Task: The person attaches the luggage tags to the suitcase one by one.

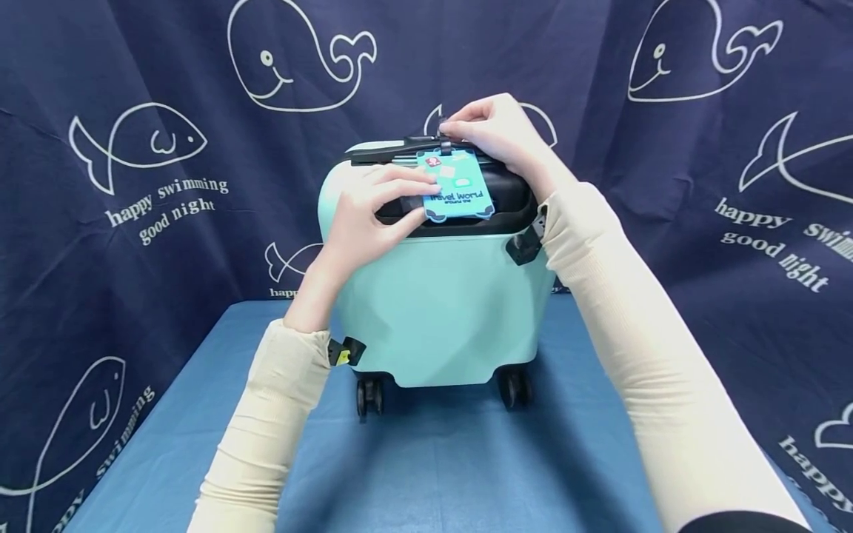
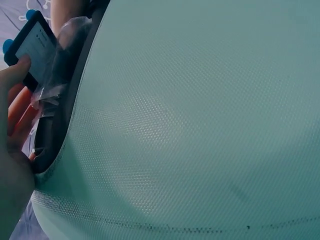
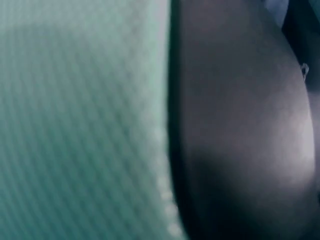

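Note:
A mint-green suitcase (image 1: 443, 311) stands upright, with a black top section and a black carry handle (image 1: 380, 154). A blue luggage tag (image 1: 466, 178) printed "Travel World" lies against its top front. My left hand (image 1: 373, 211) pinches the tag's left edge; in the left wrist view the thumb presses on the tag's pale back (image 2: 37, 47). Above the tag, my right hand (image 1: 503, 133) pinches the end of its dark strap (image 1: 445, 146) at the handle. The right wrist view holds only the textured shell (image 3: 80, 120) and black trim (image 3: 240, 110), with no fingers.
The suitcase stands on black wheels (image 1: 514, 386) on a blue-covered table (image 1: 433, 459). Clear plastic film (image 2: 60, 65) covers part of the black top section. Behind hangs a dark blue curtain (image 1: 426, 44) with white whale and fish drawings.

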A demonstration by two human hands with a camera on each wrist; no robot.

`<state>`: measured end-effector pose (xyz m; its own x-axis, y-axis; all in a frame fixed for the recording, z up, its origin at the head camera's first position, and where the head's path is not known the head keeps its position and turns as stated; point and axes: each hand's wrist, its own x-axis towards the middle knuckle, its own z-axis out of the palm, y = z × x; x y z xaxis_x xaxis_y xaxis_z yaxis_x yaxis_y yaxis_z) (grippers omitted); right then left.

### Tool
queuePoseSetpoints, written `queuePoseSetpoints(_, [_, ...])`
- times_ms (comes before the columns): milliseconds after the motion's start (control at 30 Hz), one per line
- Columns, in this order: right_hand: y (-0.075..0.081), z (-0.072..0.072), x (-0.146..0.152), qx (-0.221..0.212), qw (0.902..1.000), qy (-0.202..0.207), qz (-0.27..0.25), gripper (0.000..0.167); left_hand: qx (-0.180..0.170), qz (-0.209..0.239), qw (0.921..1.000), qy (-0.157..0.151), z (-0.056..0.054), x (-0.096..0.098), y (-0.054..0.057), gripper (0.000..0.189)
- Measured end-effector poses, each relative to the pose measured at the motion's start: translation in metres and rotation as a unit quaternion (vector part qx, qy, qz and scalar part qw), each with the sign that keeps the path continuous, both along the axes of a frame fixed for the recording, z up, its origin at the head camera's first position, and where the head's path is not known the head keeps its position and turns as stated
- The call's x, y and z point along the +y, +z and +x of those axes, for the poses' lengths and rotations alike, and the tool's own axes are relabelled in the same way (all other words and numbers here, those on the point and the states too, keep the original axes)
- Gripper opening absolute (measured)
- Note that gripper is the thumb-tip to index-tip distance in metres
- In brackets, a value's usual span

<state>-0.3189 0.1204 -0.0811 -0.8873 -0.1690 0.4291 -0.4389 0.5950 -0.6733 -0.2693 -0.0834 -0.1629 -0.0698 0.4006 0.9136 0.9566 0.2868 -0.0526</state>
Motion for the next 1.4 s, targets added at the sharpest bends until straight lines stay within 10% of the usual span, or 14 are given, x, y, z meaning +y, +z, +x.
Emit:
queuePoseSetpoints(367, [-0.004, -0.003, 0.001, 0.067, 0.9960, -0.022, -0.054, 0.024, -0.007, 0.018, 0.9997, 0.013, -0.002, 0.004, -0.003, 0.020])
queuePoseSetpoints(633, [-0.004, -0.003, 0.002, 0.240, 0.9598, -0.064, -0.130, 0.018, -0.008, 0.022, 0.9996, 0.014, -0.003, 0.005, -0.002, 0.020])
queuePoseSetpoints(933, [-0.018, 0.023, 0.029, 0.292, 0.9461, -0.054, -0.128, 0.020, -0.041, 0.018, 0.9987, -0.022, 0.006, 0.007, -0.002, 0.025])
queuePoseSetpoints(1200, [-0.055, 0.068, 0.059, 0.376, 0.9239, -0.045, -0.053, 0.015, -0.164, 0.056, 0.9791, 0.106, 0.064, -0.023, -0.023, 0.038])
queuePoseSetpoints(1400, [-0.090, 0.094, 0.080, 0.381, 0.9213, -0.065, -0.041, 0.013, -0.195, 0.046, 0.9631, 0.180, 0.079, -0.045, -0.044, 0.042])
